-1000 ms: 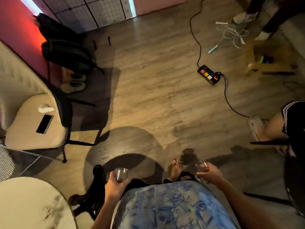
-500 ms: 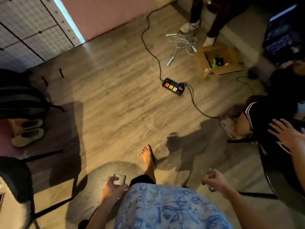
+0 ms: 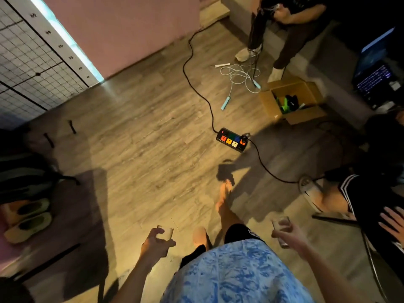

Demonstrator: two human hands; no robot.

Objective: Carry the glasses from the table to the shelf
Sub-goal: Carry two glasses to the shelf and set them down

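Observation:
I am walking over a wooden floor with a small clear glass in each hand. My left hand (image 3: 156,243) grips one glass (image 3: 167,232) upright at the lower middle of the head view. My right hand (image 3: 288,237) is closed around a second glass (image 3: 281,224), which tilts a little. Both are held low, in front of my blue patterned shirt. Neither the table nor the shelf is in view.
A black power strip (image 3: 232,139) with its cable lies on the floor ahead. White cords (image 3: 238,77) and an open cardboard box (image 3: 290,101) lie beyond it. One person sits at the right, another at the back right. Shoes (image 3: 28,217) and a dark bag (image 3: 21,178) are at the left.
The view has swung right and forward: the white table and the chair have left the frame, and the box and the seated people have come in. Both hands still hold their glasses.

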